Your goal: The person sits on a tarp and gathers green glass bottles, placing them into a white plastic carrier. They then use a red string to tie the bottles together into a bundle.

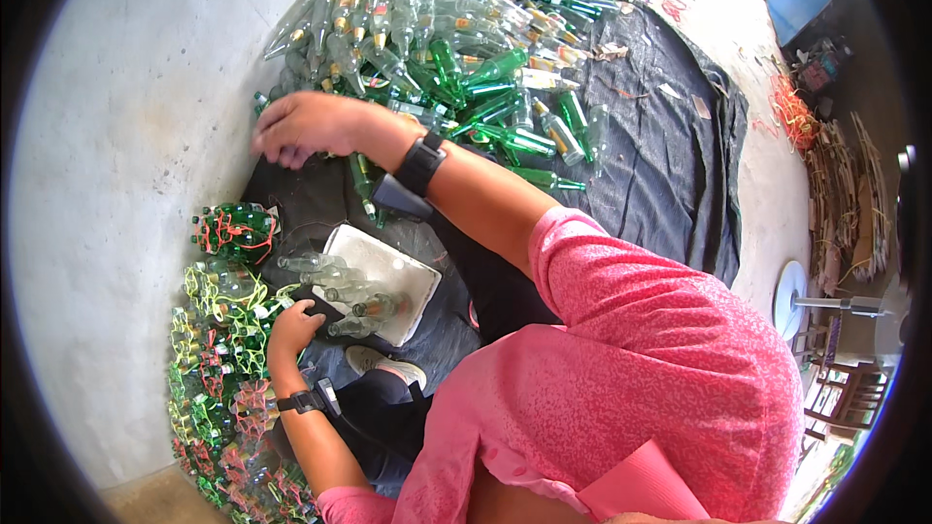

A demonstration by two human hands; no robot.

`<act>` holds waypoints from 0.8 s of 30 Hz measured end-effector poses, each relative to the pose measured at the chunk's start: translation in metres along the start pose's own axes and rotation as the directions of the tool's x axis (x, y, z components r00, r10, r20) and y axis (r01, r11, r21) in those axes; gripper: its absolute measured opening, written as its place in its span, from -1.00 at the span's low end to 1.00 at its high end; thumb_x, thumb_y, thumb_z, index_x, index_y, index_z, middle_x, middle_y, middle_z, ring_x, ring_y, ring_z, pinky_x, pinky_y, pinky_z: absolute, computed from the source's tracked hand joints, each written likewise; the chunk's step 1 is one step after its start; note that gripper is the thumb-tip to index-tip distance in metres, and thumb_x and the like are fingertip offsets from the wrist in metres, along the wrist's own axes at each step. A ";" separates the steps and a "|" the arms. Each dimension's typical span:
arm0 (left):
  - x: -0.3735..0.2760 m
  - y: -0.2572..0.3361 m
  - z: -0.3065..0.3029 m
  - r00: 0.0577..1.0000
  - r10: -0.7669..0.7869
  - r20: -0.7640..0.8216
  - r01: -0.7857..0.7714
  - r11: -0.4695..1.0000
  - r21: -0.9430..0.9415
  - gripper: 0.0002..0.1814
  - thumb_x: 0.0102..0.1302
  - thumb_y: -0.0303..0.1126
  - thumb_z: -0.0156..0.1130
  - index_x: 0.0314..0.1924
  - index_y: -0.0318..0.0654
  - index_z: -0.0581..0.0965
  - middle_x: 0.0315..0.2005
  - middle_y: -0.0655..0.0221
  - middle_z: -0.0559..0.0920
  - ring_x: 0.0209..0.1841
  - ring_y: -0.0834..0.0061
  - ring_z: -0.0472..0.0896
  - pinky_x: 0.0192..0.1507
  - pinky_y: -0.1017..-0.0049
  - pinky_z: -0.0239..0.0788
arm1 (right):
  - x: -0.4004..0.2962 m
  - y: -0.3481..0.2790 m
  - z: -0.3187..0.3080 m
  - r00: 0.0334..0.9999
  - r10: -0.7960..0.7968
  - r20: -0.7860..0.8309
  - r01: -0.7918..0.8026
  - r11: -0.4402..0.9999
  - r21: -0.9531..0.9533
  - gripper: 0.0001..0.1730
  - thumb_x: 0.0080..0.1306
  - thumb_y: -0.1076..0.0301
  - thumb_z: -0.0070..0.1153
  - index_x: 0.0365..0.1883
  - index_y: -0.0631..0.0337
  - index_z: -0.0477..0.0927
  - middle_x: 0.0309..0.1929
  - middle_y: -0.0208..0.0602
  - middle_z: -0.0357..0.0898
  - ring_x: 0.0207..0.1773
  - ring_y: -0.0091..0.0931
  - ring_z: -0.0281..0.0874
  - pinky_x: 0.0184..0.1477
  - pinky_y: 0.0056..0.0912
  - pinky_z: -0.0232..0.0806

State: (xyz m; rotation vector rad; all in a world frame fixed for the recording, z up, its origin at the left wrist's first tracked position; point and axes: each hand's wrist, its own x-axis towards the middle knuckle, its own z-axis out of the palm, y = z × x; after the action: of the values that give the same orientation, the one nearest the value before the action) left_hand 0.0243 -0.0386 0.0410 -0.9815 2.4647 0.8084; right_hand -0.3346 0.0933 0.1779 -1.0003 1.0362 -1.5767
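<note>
My left hand (293, 333) is low at the left, with thumb and forefinger apart beside a black patch; no held object shows in it. Just past it, several clear glass bottles (342, 280) lie or lean together on a white slab-like block (397, 269); one bottle (382, 306) looks brownish. My right hand (309, 127) is blurred and raised beside the wall, fingers curled downward. Whether it grips anything is hidden. Close to it are a green bottle (361, 182) and the edge of a big heap of loose clear bottles (393, 14) and green bottles (495, 69).
Bottle bundles tied with red string (237, 228) and yellow string (218, 291) are stacked along the concrete wall (131, 160). A black sheet (655, 124) covers the floor. Rightward are tangled orange string (794, 109), flattened cardboard (837, 196), a stand fan (790, 302) and a wooden chair (848, 397).
</note>
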 end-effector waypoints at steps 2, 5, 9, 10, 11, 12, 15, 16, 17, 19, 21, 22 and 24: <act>-0.002 0.014 -0.001 0.999 0.040 -0.014 -0.040 0.999 0.005 -0.44 0.23 -0.26 0.42 0.20 -0.35 0.58 -0.48 0.22 0.69 -0.44 0.42 0.68 -0.30 0.39 0.48 | -0.022 -0.019 -0.036 0.996 -0.036 -0.085 0.051 0.981 0.189 -0.78 0.45 0.37 0.17 -0.04 0.32 0.64 -0.36 -0.42 0.58 -0.44 -0.60 0.47 -0.36 -0.51 0.40; -0.005 0.021 -0.002 0.999 0.008 -0.033 -0.009 1.000 -0.023 -0.44 0.22 -0.28 0.42 0.20 -0.35 0.59 -0.49 0.22 0.69 -0.45 0.40 0.67 -0.29 0.39 0.48 | -0.061 -0.023 -0.088 0.980 -0.028 -0.197 0.083 0.957 0.277 -0.95 0.46 0.47 0.12 -0.21 0.24 0.59 -0.48 -0.55 0.41 -0.52 -0.67 0.30 -0.49 -0.60 0.20; -0.006 0.024 -0.003 0.999 -0.006 -0.043 0.005 1.000 -0.027 -0.44 0.21 -0.27 0.43 0.19 -0.33 0.59 -0.47 0.21 0.70 -0.43 0.38 0.67 -0.27 0.38 0.48 | -0.134 0.006 -0.162 0.792 0.022 -0.611 0.137 0.967 0.213 -0.86 0.46 0.44 0.11 -0.35 0.16 0.52 -0.53 -0.55 0.39 -0.55 -0.63 0.28 -0.55 -0.50 0.16; -0.004 0.020 -0.002 0.998 0.027 -0.058 -0.027 1.000 0.008 -0.44 0.21 -0.26 0.44 0.19 -0.33 0.60 -0.46 0.20 0.70 -0.43 0.37 0.68 -0.26 0.38 0.48 | -0.158 0.025 -0.185 0.750 0.035 -0.660 0.106 0.979 0.172 -0.87 0.48 0.42 0.10 -0.32 0.18 0.54 -0.51 -0.54 0.38 -0.54 -0.63 0.28 -0.54 -0.52 0.17; -0.003 0.014 -0.001 0.996 0.056 -0.073 -0.053 0.998 0.043 -0.44 0.21 -0.26 0.44 0.19 -0.32 0.60 -0.45 0.19 0.71 -0.42 0.36 0.68 -0.25 0.37 0.48 | -0.180 0.045 -0.206 0.710 0.051 -0.702 0.068 0.988 0.140 -0.86 0.50 0.40 0.09 -0.29 0.20 0.57 -0.50 -0.52 0.37 -0.52 -0.63 0.29 -0.54 -0.54 0.17; -0.003 0.010 -0.001 0.995 0.060 -0.085 -0.056 0.997 0.054 -0.44 0.20 -0.25 0.46 0.19 -0.31 0.60 -0.41 0.17 0.72 -0.39 0.34 0.69 -0.23 0.36 0.49 | -0.205 0.067 -0.225 0.667 0.083 -0.741 0.017 0.992 0.126 -0.85 0.46 0.40 0.09 -0.35 0.18 0.56 -0.52 -0.51 0.38 -0.53 -0.62 0.31 -0.54 -0.51 0.18; -0.002 0.006 -0.003 0.996 0.042 -0.073 -0.040 0.999 0.035 -0.43 0.22 -0.25 0.46 0.21 -0.28 0.59 -0.37 0.14 0.74 -0.36 0.32 0.71 -0.21 0.34 0.50 | -0.295 0.155 -0.272 0.620 0.174 -0.765 -0.342 0.938 -0.064 -0.80 0.33 0.40 0.09 -0.52 0.11 0.53 -0.59 -0.48 0.42 -0.57 -0.57 0.38 -0.54 -0.42 0.23; -0.002 0.012 -0.006 0.997 0.044 -0.070 -0.041 0.998 0.042 -0.44 0.23 -0.26 0.44 0.21 -0.29 0.59 -0.40 0.18 0.74 -0.38 0.36 0.70 -0.24 0.35 0.49 | -0.335 0.190 -0.289 0.656 0.165 -0.737 -0.510 0.816 -0.272 -0.78 0.29 0.40 0.09 -0.58 0.09 0.52 -0.62 -0.46 0.43 -0.58 -0.55 0.40 -0.54 -0.39 0.24; 0.000 0.016 -0.008 0.998 0.022 -0.058 -0.021 1.000 0.012 -0.46 0.24 -0.28 0.43 0.21 -0.30 0.59 -0.43 0.23 0.73 -0.43 0.44 0.68 -0.29 0.40 0.48 | -0.376 0.224 -0.300 0.715 0.134 -0.686 -0.612 0.593 -0.523 -0.76 0.25 0.40 0.09 -0.64 0.07 0.50 -0.64 -0.45 0.44 -0.59 -0.54 0.42 -0.55 -0.35 0.26; -0.001 0.005 -0.003 0.997 0.037 -0.068 -0.040 0.998 -0.052 -0.47 0.25 -0.30 0.42 0.21 -0.31 0.59 -0.47 0.29 0.71 -0.47 0.50 0.65 -0.34 0.43 0.45 | -0.474 0.321 -0.347 0.921 -0.070 -0.384 -0.390 -0.187 -0.902 -0.76 0.26 0.33 0.07 -0.63 0.03 0.52 -0.62 -0.43 0.49 -0.61 -0.45 0.46 -0.54 -0.26 0.28; -0.001 -0.018 0.004 0.995 0.023 -0.092 -0.026 0.999 -0.034 -0.46 0.25 -0.31 0.41 0.22 -0.33 0.58 -0.51 0.34 0.68 -0.50 0.54 0.62 -0.36 0.44 0.44 | -0.514 0.360 -0.316 0.743 0.204 -0.638 -0.659 0.055 -0.750 -0.74 0.30 0.32 0.03 -0.62 0.05 0.50 -0.62 -0.41 0.46 -0.62 -0.44 0.41 -0.55 -0.24 0.23; -0.003 -0.021 0.003 0.996 0.012 -0.091 -0.015 0.999 -0.030 -0.46 0.25 -0.31 0.41 0.22 -0.33 0.58 -0.52 0.35 0.68 -0.50 0.55 0.62 -0.37 0.45 0.44 | -0.534 0.374 -0.303 0.622 0.310 -0.719 -0.782 0.198 -0.591 -0.73 0.32 0.32 0.01 -0.61 0.05 0.49 -0.62 -0.40 0.44 -0.62 -0.43 0.38 -0.56 -0.23 0.20; -0.004 -0.013 0.000 0.997 -0.029 -0.071 0.027 0.999 -0.037 -0.47 0.26 -0.32 0.40 0.22 -0.33 0.58 -0.52 0.36 0.67 -0.49 0.57 0.62 -0.36 0.47 0.43 | -0.565 0.395 -0.282 0.331 0.538 -0.775 -0.890 0.450 -0.068 -0.71 0.36 0.31 -0.02 -0.60 0.07 0.47 -0.62 -0.39 0.41 -0.64 -0.42 0.33 -0.58 -0.22 0.14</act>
State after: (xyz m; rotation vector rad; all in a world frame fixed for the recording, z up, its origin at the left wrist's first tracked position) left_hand 0.0364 -0.0442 0.0388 -1.0732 2.4983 0.8251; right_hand -0.3795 0.6181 -0.3490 -0.0438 2.1316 -0.7951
